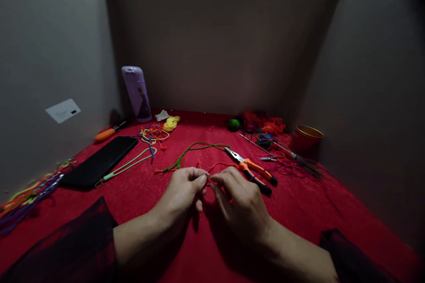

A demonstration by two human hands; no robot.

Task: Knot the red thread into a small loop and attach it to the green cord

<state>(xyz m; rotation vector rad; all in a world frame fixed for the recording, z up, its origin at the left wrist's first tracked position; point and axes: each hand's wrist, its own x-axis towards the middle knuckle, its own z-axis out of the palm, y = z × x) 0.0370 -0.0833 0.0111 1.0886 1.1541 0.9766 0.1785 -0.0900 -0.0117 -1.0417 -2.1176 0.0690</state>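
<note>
The left hand (186, 185) pinches the end of a thin red cord (221, 164) between thumb and finger, above the middle of the red tabletop (139, 205). The right hand (244, 201) meets it there, its thumb and forefinger drawn narrow at the same spot; whether they grip the cord cannot be told. Just beyond the hands lies a green cord (192, 147), with orange-handled pliers (249, 169) beside it, jaws slightly apart. A black phone (99, 163) lies to the left, near an upright purple bottle (137, 95).
</note>
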